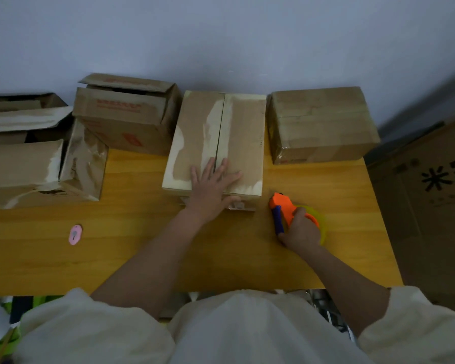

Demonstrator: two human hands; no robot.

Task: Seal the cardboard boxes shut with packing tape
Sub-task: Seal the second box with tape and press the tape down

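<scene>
A closed cardboard box with torn paper patches stands at the middle of the wooden table, its two top flaps meeting along a centre seam. My left hand lies flat on the near end of that seam, fingers spread and straight. To the right of the box, my right hand grips an orange tape dispenser with a blue handle and a yellowish roll of tape; the dispenser rests on the table top.
A taped box sits at the back right. An open box with red print and a torn open box stand at the left. A small pink cutter lies near the front left. A large carton stands beside the table's right edge.
</scene>
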